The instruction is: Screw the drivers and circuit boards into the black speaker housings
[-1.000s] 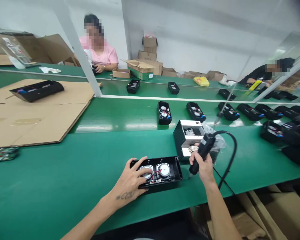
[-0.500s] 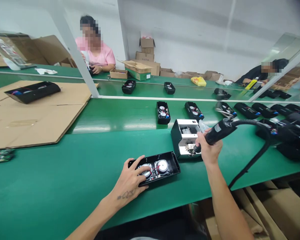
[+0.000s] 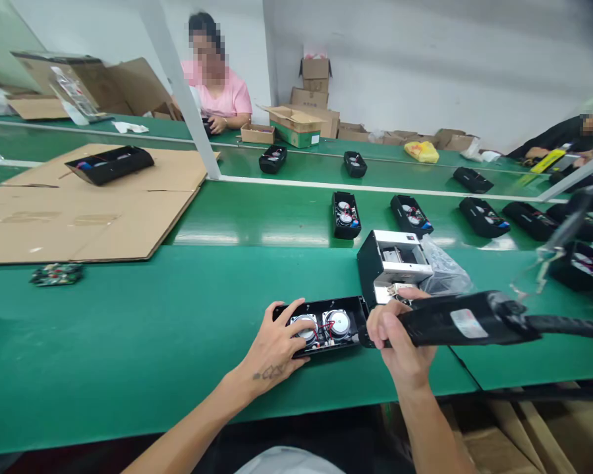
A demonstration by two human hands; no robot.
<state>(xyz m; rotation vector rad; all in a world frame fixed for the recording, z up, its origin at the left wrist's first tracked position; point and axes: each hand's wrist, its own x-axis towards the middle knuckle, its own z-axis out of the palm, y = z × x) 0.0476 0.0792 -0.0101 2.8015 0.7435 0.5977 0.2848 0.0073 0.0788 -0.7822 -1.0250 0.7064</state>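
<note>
My left hand grips the left end of a black speaker housing that lies open side up on the green bench. Two round speakers with red wires show inside it. My right hand is wrapped round a black electric screwdriver, held nearly level with its tip end at the housing's right part. The very tip is hard to make out. Just behind my right hand stands a black and white screw feeder, its lower front partly covered by the hand.
Several black housings stand along the green line beyond the bench. Flat cardboard and a circuit board bundle lie at left. A plastic bag sits beside the feeder. Two people work across the line, one in a pink top.
My right hand has brought the screwdriver from the screw feeder down to the housing and tilted it flatter. My left hand keeps its grip on the housing. The view has shifted.
</note>
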